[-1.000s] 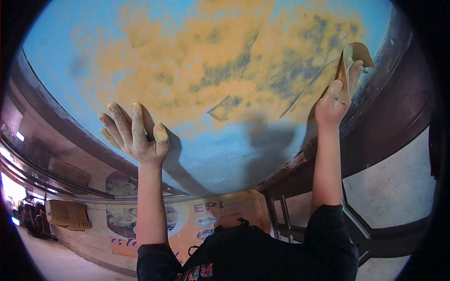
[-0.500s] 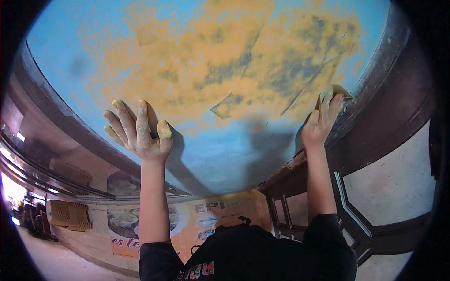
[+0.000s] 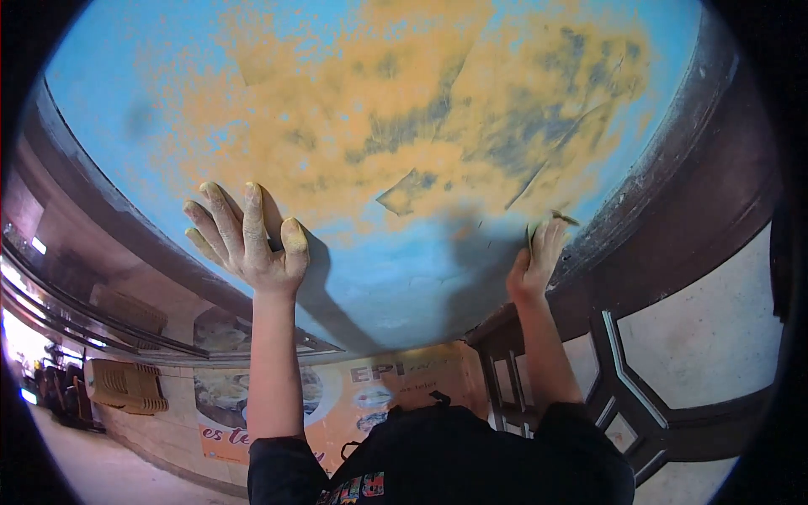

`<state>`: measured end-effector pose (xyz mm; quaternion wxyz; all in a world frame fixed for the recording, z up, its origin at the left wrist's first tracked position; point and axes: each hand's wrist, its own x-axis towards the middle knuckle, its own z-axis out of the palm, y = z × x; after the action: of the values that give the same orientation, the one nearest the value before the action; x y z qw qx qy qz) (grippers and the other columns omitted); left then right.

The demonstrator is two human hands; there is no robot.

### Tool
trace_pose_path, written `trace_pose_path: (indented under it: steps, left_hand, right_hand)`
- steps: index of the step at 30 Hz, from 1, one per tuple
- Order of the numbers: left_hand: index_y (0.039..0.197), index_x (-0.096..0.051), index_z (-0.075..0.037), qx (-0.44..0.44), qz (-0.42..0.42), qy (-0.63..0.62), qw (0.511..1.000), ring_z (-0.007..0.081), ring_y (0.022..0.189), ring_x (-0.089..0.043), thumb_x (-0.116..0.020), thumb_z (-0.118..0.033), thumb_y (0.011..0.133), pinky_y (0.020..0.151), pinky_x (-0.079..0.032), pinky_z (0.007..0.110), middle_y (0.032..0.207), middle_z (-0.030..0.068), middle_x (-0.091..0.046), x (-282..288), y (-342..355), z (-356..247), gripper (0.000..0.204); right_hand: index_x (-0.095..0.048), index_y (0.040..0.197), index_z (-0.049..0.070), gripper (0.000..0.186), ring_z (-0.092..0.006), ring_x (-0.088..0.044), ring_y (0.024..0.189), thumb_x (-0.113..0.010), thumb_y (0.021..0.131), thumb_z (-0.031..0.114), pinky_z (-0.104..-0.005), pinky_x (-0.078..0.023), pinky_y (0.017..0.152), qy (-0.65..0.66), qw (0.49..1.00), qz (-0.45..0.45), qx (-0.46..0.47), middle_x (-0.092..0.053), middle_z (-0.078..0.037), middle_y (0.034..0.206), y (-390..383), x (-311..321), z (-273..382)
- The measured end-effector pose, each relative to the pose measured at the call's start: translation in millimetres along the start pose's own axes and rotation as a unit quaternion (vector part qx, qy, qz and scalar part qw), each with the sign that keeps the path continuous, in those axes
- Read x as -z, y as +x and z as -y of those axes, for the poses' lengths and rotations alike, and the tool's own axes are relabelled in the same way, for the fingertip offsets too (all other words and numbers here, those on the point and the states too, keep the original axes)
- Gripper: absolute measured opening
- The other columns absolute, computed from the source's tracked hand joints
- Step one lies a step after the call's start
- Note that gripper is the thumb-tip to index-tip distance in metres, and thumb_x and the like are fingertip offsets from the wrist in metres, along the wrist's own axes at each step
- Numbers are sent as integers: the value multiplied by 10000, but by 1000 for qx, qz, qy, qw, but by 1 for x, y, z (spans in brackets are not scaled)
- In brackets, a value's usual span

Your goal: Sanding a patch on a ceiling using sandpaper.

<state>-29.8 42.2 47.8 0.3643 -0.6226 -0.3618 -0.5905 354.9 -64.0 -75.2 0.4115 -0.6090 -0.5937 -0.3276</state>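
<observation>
A blue painted ceiling panel (image 3: 370, 278) fills the upper view, with a large sanded yellow patch (image 3: 396, 118) across its middle. My left hand (image 3: 248, 240) lies flat on the blue paint, fingers spread and dusted yellow. At the panel's right edge my right hand (image 3: 534, 257) presses a folded piece of sandpaper (image 3: 560, 220) against the surface. Shadows of both arms fall on the blue paint between them.
A dark brown moulding (image 3: 673, 177) frames the panel on the right and another (image 3: 101, 244) on the left. Below right is a dark framework with pale panels (image 3: 707, 328). An orange banner (image 3: 353, 404) and a stack of flat boards (image 3: 126, 387) show lower left.
My right hand has slid the sandpaper down the panel's right edge toward me. My left hand has stayed flat in about the same spot.
</observation>
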Motion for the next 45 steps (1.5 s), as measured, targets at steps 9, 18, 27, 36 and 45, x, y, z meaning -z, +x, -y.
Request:
trace_pose_path:
  steps: [9, 18, 27, 36, 45]
  left_hand:
    - [1325, -562, -180, 29, -3, -13, 999, 384, 1434, -186, -473, -412, 896, 1162, -23, 494, 1497, 182, -341, -2, -5, 4, 496]
    - [1315, -570, -168, 26, -4, -9, 1000, 378, 1436, -185, -467, -420, 903, 1164, -24, 491, 1492, 190, -346, -1, -6, 8, 494]
    - [1361, -508, -124, -1, 22, 17, 1000, 374, 1442, -163, -445, -444, 954, 1153, -77, 500, 1511, 199, -302, 6, 2, 2, 521]
    - [1363, -508, -121, -3, 17, 16, 1000, 370, 1440, -176, -434, -496, 955, 1151, -88, 499, 1511, 195, -305, 7, 3, 2, 560]
    - [1364, -507, -115, -1, 15, 6, 1000, 371, 1442, -170, -467, -391, 932, 1152, -87, 500, 1512, 200, -302, 7, 6, -3, 514]
  right_hand:
    - [-340, 1455, 35, 509, -425, -198, 1417, -385, 962, 151, -515, -159, 1136, 40, 974, -186, 123, -264, -184, 1532, 216, 61, 36]
    - [-330, 1446, -5, 499, -460, -181, 1409, -384, 981, 170, -553, -157, 1125, 26, 990, -118, 78, -260, -231, 1518, 77, 4, 21]
    - [-329, 1455, 18, 501, -442, -164, 1420, -329, 1007, 243, -544, -139, 1132, 18, 993, -103, 59, -239, -217, 1531, 97, 27, 11]
    - [-368, 1448, 66, 472, -419, -154, 1430, -338, 997, 203, -541, -127, 1135, 82, 979, -184, 37, -263, -174, 1535, 171, 45, 40]
    - [-339, 1450, 30, 498, -480, -175, 1403, -351, 1001, 245, -551, -143, 1128, -33, 999, -20, 26, -258, -222, 1522, 22, 14, 3]
